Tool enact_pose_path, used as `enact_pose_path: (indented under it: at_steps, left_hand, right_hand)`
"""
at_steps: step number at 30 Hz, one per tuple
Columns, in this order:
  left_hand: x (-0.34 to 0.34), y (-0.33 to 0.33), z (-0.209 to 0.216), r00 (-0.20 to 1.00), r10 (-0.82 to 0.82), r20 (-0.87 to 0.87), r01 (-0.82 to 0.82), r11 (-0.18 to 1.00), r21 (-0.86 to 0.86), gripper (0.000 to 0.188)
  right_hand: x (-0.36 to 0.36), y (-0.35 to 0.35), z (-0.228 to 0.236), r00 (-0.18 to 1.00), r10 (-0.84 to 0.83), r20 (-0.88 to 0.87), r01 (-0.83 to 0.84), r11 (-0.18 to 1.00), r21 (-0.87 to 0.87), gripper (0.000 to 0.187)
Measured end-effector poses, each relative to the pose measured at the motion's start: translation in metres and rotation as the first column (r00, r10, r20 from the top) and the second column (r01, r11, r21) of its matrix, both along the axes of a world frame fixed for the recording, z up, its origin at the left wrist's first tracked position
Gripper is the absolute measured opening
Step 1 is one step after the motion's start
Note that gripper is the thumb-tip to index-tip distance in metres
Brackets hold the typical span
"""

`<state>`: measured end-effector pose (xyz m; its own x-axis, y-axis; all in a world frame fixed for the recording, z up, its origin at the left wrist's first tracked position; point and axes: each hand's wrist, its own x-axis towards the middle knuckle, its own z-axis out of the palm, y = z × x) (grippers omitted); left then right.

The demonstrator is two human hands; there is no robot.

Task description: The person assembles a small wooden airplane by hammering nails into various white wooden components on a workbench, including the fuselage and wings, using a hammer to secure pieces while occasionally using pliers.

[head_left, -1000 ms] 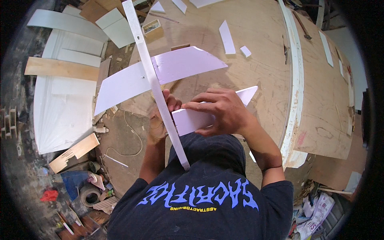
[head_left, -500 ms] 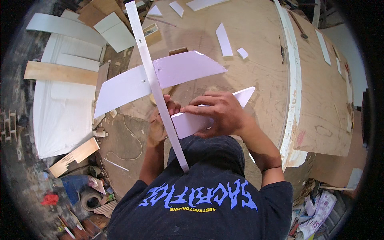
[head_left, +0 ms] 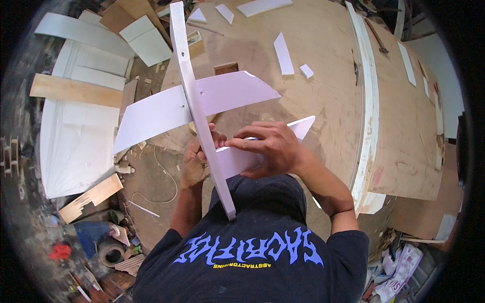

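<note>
A long white strip [head_left: 201,126] slants from the far side down to my chest. White angled panels, a left panel [head_left: 149,115] and a right panel [head_left: 235,94], stick out from its two sides farther up. My left hand [head_left: 196,159] is closed around the strip's lower part, partly hidden behind it. My right hand [head_left: 275,149] grips a white slanted board [head_left: 230,162], fingers over its upper edge and thumb below. That board's inner end meets the strip's right side; its pointed outer end shows past my knuckles. Fingertips of both hands come close together at this joint.
A wooden worktop [head_left: 323,101] carries loose white offcuts [head_left: 284,54] and a small block [head_left: 306,71]. A white-edged beam [head_left: 371,111] runs along its right. White panels [head_left: 83,146] lie at left, near a notched board [head_left: 92,198], a thin cord and floor clutter.
The strip has tilted slightly clockwise, its far end shifting right. The slanted board's outer tip has moved a little nearer and left, along with my right hand.
</note>
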<state>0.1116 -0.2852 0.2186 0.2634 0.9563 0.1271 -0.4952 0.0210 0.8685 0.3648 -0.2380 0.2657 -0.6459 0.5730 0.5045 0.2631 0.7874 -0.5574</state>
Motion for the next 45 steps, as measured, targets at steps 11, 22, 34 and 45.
enact_pose_path:
  at_steps: [11, 22, 34, 45]
  left_hand:
    - [0.001, 0.009, -0.016, 0.992, -0.119, -0.028, 0.118, 0.992, -0.047, 0.072]
    - [-0.007, 0.025, -0.052, 0.915, -0.295, 0.275, 0.295, 0.955, 0.043, 0.077]
    - [-0.064, 0.023, -0.011, 0.986, -0.157, 0.057, 0.167, 0.905, -0.39, 0.056]
    - [-0.053, 0.023, 0.0, 0.962, -0.169, 0.215, 0.242, 0.892, -0.383, 0.045]
  right_hand:
    - [-0.007, 0.001, -0.03, 0.999, -0.008, -0.042, 0.005, 0.998, -0.061, 0.08]
    - [-0.017, -0.007, -0.005, 0.991, -0.097, 0.089, 0.098, 0.995, -0.013, 0.075]
    - [-0.019, -0.014, 0.011, 0.978, -0.135, 0.156, 0.132, 0.991, 0.033, 0.068]
    - [-0.006, -0.013, 0.013, 0.988, -0.119, 0.095, 0.122, 0.992, -0.031, 0.069]
